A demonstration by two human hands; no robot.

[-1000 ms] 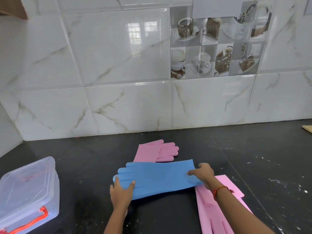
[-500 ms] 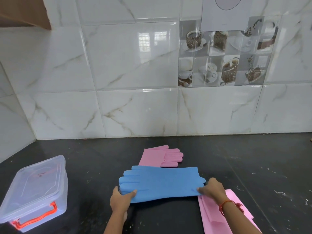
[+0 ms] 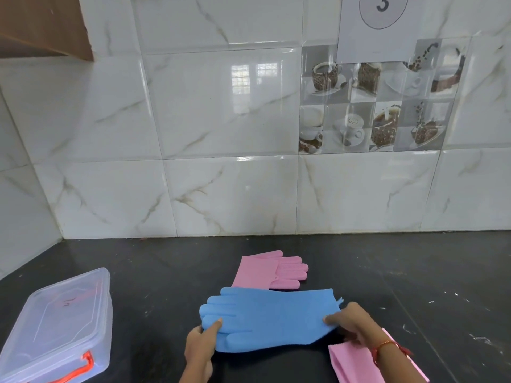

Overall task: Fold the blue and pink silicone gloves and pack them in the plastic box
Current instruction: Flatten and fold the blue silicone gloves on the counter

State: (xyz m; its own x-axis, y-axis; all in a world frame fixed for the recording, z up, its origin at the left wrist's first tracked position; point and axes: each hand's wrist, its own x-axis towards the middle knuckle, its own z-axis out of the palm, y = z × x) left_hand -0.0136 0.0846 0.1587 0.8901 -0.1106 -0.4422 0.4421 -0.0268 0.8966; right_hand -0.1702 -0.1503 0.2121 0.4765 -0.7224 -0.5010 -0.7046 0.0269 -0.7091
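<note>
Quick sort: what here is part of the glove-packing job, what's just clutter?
In the job: blue glove, held by left hand and right hand; folded pink glove; second pink glove; plastic box, lid shut.

Lying about: numbered paper sign; wooden cabinet.

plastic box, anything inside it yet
Through the plastic box's clear shut lid no glove shows; only its orange handle and a faint mark. Its near end is cut off by the frame.
</note>
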